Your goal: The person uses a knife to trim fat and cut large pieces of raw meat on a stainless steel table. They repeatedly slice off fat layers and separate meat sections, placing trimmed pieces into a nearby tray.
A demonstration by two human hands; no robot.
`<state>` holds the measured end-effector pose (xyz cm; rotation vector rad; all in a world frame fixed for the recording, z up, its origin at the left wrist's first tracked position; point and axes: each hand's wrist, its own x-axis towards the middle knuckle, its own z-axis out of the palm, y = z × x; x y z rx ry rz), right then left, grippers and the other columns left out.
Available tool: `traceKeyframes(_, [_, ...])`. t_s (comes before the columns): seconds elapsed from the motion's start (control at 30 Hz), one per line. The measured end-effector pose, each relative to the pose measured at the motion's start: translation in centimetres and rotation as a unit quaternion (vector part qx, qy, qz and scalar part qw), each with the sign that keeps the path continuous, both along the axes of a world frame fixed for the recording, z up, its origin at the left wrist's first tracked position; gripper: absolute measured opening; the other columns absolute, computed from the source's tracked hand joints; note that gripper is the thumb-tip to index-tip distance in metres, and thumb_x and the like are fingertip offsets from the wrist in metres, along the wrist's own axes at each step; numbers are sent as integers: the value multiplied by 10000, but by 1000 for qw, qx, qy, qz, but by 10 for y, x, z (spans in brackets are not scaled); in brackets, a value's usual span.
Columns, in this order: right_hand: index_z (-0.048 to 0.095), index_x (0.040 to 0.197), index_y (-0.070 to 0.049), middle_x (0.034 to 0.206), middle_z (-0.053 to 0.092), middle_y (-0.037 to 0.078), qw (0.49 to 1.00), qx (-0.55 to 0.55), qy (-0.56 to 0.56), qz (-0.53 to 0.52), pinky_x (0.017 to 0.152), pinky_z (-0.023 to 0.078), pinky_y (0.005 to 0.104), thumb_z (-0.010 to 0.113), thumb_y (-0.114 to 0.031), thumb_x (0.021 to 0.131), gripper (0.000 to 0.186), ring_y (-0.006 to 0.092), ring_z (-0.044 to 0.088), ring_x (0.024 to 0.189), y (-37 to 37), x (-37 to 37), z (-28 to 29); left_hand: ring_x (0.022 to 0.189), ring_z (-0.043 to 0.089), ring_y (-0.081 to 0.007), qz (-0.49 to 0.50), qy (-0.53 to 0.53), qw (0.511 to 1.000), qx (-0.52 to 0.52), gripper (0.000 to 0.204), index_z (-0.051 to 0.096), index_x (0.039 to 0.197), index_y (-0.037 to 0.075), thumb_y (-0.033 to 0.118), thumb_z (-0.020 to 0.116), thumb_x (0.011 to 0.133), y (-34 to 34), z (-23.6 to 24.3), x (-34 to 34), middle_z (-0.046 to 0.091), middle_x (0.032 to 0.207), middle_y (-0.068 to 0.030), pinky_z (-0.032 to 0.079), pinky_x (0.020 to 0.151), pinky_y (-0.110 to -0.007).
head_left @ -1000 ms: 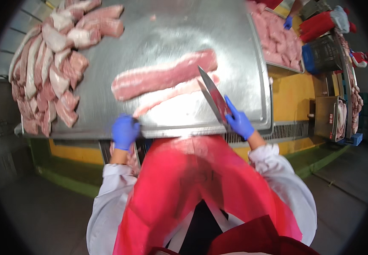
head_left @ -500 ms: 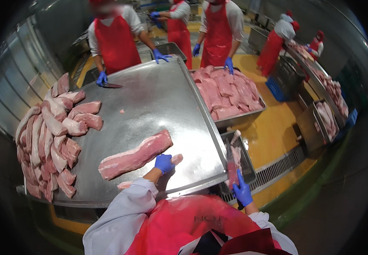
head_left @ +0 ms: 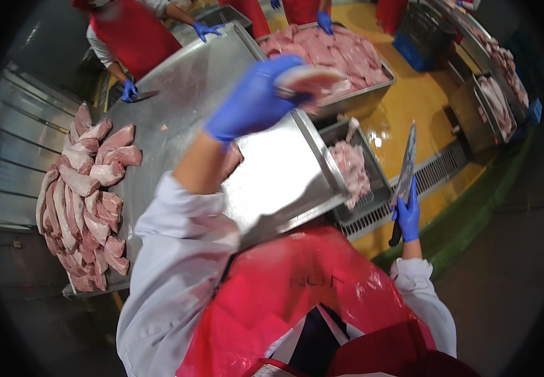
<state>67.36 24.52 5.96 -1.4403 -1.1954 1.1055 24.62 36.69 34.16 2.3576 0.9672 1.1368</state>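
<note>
My left hand (head_left: pixel 250 100), in a blue glove, is raised over the steel table (head_left: pixel 278 169), closed on a pale pink strip of meat (head_left: pixel 310 80), partly blurred. My arm hides most of a piece of meat (head_left: pixel 230 162) lying on the table. In my right hand (head_left: pixel 408 213), also gloved, is a long knife (head_left: pixel 407 160) held blade upward, right of a dark crate of trimmings (head_left: pixel 350 169) beside the table. A heap of meat pieces (head_left: pixel 83 201) covers the table's left side.
Across the table, a co-worker in a red apron (head_left: pixel 130 34) has gloved hands at its edge, one beside a knife. More workers stand behind a tray of pink meat (head_left: pixel 341 53). On the right are a floor drain (head_left: pixel 438 166), bins (head_left: pixel 423 34) and a long meat-laden conveyor or bench (head_left: pixel 505 75).
My left hand has lifted the strip off the table and swung it up and rightward. My right hand has moved right with the knife. The view has tilted and shifted.
</note>
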Motion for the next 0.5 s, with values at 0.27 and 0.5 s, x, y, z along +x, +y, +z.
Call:
traceKeyframes(0.27, [316,1542,-99,809,595,70,997,20,27,-64,433,401,238,513,-30,992,588,88,475,496,10,-5,-13,1331,454,-435,-59,38,990,-122,970,301,1532,62,332,804,749,-29,-255,65,451,1454,-245,365,1137,-483])
traceKeyframes(0.5, [375,1439,-44,790,593,62,1000,-23,5,-13,433,432,247,566,-26,970,507,98,530,516,-32,-4,-39,1305,483,-428,379,314,831,-260,1215,434,1455,22,619,876,492,-198,-318,-330,512,1401,-260,333,1139,-491])
